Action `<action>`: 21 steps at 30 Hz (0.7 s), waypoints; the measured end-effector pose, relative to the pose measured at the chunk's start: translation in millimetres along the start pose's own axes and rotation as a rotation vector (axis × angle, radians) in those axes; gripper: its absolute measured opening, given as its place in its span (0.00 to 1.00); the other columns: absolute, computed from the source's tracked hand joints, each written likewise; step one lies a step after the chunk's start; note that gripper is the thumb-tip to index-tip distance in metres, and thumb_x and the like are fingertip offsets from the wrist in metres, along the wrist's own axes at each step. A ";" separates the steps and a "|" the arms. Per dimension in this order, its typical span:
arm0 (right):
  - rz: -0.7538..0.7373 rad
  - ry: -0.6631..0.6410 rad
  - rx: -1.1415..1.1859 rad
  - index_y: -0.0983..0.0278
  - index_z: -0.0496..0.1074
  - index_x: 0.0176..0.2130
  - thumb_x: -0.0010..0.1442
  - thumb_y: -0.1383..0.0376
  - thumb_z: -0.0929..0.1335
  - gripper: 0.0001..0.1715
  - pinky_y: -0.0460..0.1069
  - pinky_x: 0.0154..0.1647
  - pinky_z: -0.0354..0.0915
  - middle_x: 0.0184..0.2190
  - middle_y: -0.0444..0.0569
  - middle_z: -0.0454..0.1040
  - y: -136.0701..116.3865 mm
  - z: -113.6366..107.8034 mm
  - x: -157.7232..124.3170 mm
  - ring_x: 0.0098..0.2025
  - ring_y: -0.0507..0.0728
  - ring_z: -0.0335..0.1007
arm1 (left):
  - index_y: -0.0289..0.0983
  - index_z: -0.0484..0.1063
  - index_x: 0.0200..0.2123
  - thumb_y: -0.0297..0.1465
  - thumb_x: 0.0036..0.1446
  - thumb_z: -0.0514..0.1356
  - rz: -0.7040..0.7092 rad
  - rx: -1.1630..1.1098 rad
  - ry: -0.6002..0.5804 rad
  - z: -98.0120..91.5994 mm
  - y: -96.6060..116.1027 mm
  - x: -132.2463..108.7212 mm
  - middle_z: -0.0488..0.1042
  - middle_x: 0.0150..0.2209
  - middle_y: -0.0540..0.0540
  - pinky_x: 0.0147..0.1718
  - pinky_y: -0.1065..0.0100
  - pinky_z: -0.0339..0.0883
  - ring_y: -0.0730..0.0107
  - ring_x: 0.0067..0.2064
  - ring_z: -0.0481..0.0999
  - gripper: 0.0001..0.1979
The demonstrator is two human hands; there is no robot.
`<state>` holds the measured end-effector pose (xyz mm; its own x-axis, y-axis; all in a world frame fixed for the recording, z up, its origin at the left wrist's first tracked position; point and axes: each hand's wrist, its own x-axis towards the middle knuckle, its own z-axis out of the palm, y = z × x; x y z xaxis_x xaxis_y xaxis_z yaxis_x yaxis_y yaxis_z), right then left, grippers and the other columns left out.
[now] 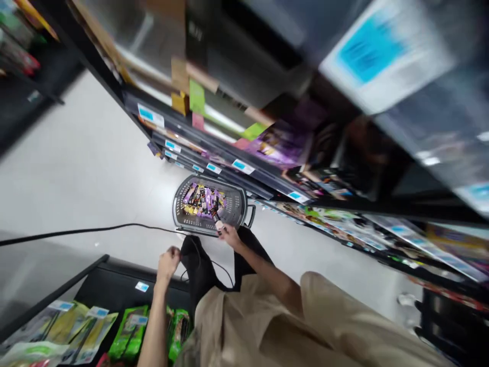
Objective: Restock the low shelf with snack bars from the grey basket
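My right hand [229,235] is closed on a small dark packet [216,218] with a pale end, held over the near rim of a grey shopping basket [235,204]. Inside the basket lies a heap of small wrapped snacks [202,200] in purple, yellow and black. To the left, my left hand [169,261] hangs in the air beside my knee with its fingers curled, apart from the basket. No object shows in it.
A tall shelf unit [214,135] with price tags and packaged goods runs along the far side. Green packets [132,329] fill a low shelf at lower left. A black cable [95,229] crosses in front of the pale floor [110,168].
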<state>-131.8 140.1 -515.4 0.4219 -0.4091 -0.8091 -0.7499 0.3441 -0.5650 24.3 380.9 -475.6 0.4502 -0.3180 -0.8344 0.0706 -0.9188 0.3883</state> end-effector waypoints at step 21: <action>-0.753 0.426 -0.034 0.59 0.79 0.50 0.72 0.58 0.59 0.21 0.52 0.44 0.67 0.37 0.49 0.78 -118.2 -96.8 -316.7 0.37 0.57 0.73 | 0.39 0.71 0.49 0.51 0.44 0.74 0.658 -0.834 -0.411 -15.6 304.7 -209.3 0.81 0.46 0.40 0.44 0.61 0.76 0.57 0.46 0.82 0.34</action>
<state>-226.1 147.1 -176.7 0.5904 -0.8023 -0.0876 -0.3650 -0.1686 -0.9156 -34.5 171.1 -176.6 0.3044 -0.8744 -0.3777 0.5677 -0.1518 0.8091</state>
